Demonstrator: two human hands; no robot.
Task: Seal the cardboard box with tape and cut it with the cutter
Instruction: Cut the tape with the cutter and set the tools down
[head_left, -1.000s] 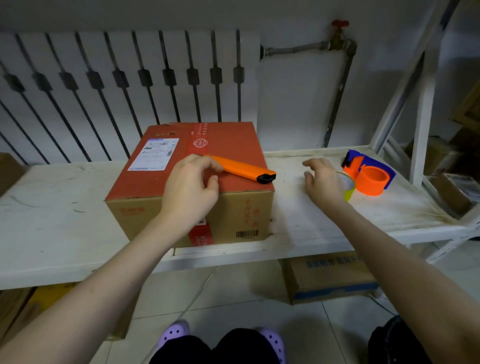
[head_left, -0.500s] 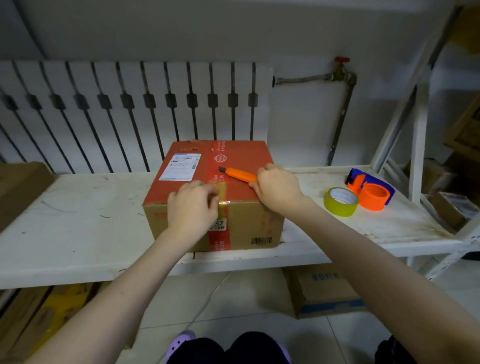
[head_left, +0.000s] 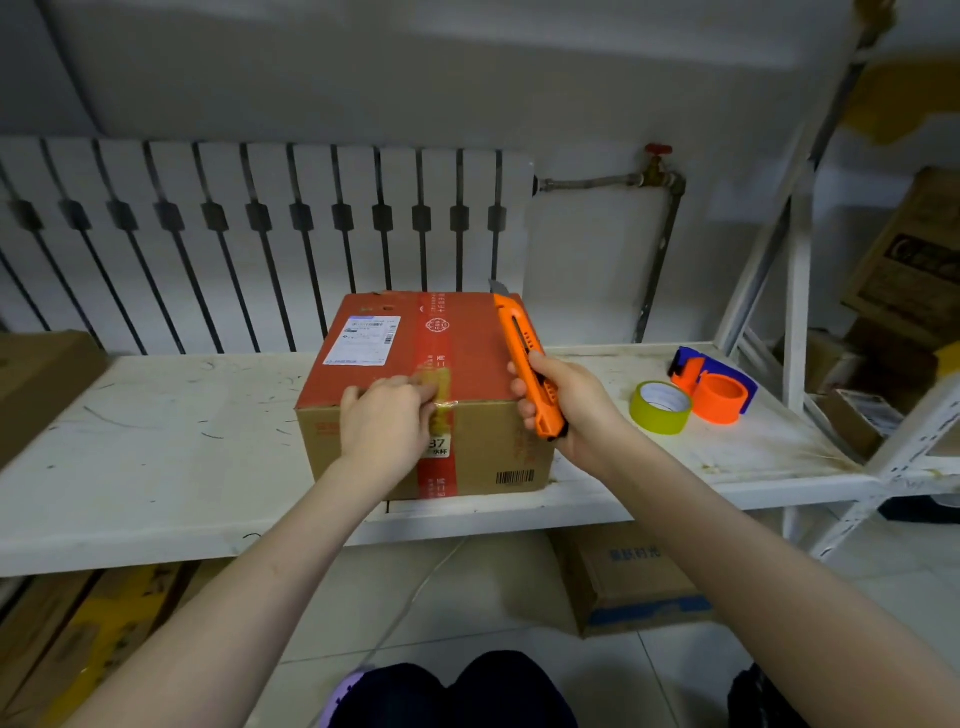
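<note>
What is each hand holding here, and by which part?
The right hand grips the orange cutter by its lower handle, blade up. The left hand holds nothing, pressing tape on the box.

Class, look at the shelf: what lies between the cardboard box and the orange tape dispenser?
In the head view, the right hand gripping the orange cutter beside the cardboard box, then a yellow-green tape roll touching the tape dispenser.

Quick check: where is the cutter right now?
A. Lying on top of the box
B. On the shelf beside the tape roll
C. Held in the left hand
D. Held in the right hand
D: the right hand grips the orange cutter, blade end up, beside the box.
</note>
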